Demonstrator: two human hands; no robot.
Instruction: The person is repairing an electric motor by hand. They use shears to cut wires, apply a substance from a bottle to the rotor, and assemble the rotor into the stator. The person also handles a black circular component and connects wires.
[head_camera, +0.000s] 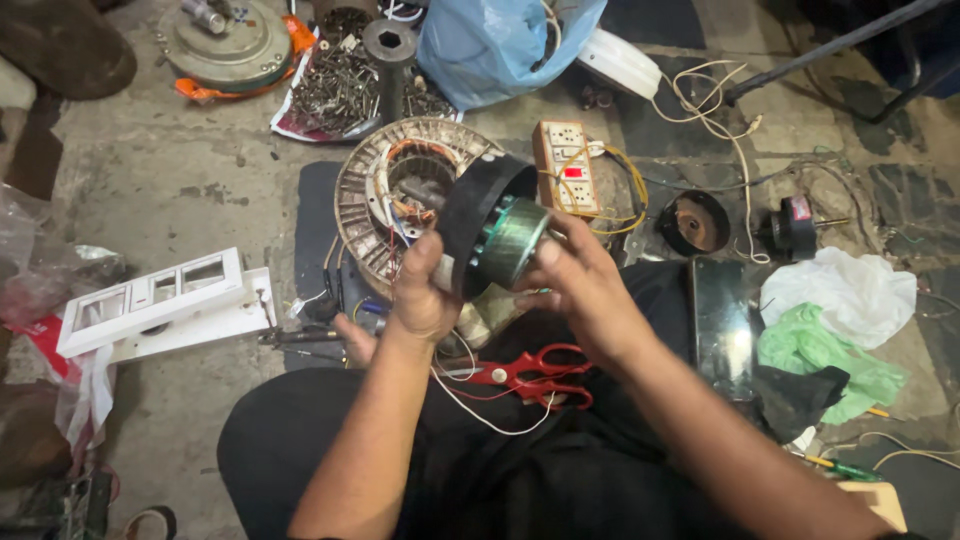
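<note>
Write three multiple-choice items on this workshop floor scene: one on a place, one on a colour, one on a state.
1. Where do the scissors lie?
A. on the person's lap
B. on the blue bag
C. on the white frame

2. What colour are the scissors' handles?
A. green
B. red
C. yellow

3. How is the black and metal cylinder held?
A. it lies on the floor
B. left hand only
C. by both hands

Answers: 1 A, they rest on the dark trousers below the hands. 2 B, both loops are red. 3 C, the left hand and right hand grip it from either side.
</note>
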